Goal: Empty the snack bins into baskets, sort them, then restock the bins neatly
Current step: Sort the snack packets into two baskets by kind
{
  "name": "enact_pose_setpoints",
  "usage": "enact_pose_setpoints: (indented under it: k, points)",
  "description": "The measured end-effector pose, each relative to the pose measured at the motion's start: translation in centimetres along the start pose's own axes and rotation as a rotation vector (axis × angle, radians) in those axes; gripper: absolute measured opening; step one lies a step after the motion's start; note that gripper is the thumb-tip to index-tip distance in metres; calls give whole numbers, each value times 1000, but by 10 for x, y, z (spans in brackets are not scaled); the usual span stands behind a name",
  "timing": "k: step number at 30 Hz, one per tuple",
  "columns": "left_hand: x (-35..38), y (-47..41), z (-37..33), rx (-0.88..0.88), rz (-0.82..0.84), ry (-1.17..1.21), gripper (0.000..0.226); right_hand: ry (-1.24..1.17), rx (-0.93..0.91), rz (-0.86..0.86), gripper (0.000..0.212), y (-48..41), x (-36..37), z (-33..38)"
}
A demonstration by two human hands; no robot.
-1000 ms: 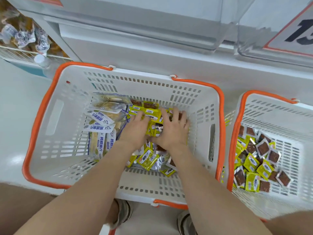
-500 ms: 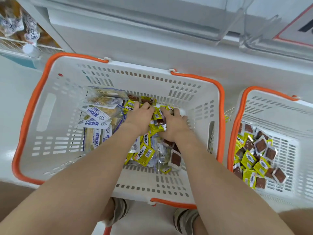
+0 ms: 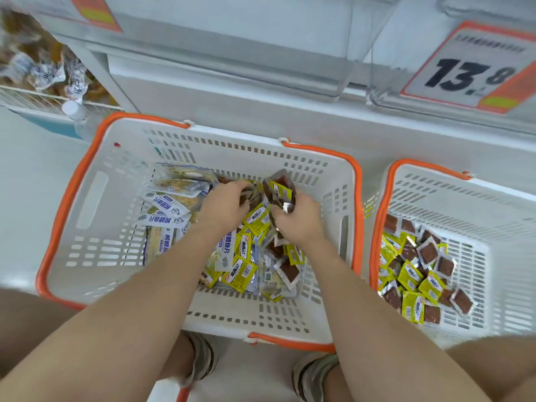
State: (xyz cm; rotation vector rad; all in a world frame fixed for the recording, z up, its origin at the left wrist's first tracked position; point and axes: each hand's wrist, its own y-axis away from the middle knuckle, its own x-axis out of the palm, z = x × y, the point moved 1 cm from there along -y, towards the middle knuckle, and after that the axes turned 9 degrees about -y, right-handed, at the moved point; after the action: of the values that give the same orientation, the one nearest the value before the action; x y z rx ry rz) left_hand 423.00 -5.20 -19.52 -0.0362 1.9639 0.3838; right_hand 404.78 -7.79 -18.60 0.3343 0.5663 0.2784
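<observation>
From the head camera, the left basket was seen on the pale floor, close to the person's feet. It was made of white plastic, with slotted walls and an orange rim. A loose heap of small packets was piled in its middle and right part. They were square and shiny, yellow on one side. On the other side a flat brown piece was shown through a clear window. Long packets, see-through with white and blue labels, were stacked flat on the left side of the same basket. The right basket, of the same kind, was placed just beside it. More small yellow and brown packets were spread on its floor.

Both bare arms were stretched down into the left basket. The left hand was curled, palm down, and some small packets were gripped under its fingers. The right hand was closed round a bunch of small packets, which was held up above the heap. The two hands were kept close together.

Blue Chinese writing was printed on the long packets. On a price sign with an orange edge, up on the right, "13.8" was written in big black numbers. The words on the yellow packets were too small to be read.
</observation>
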Motion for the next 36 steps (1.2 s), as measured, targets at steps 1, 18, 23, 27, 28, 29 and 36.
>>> enact_pose_setpoints:
  k: [1,18,23,27,28,29,36]
  points:
    - [-7,5,-5,-79,-45,142,36,-52,-16,-17,31,5,-2,5]
    - [-90,106,-155,-254,-81,1004,46,-426,87,-770,47,125,-150,41]
    - [-73,125,-218,24,178,819,70,-411,279,-813,34,149,-185,16]
    - [-62,136,-225,286,666,759,97,-396,352,-701,83,141,-194,9]
    - [-61,136,-220,308,633,706,85,-327,316,-717,84,139,-195,11]
    - [-58,132,-211,306,546,685,66,-282,248,-722,77,138,-194,13]
    - [-22,104,-95,-66,82,404,15,-228,-112,-321,25,130,-126,36]
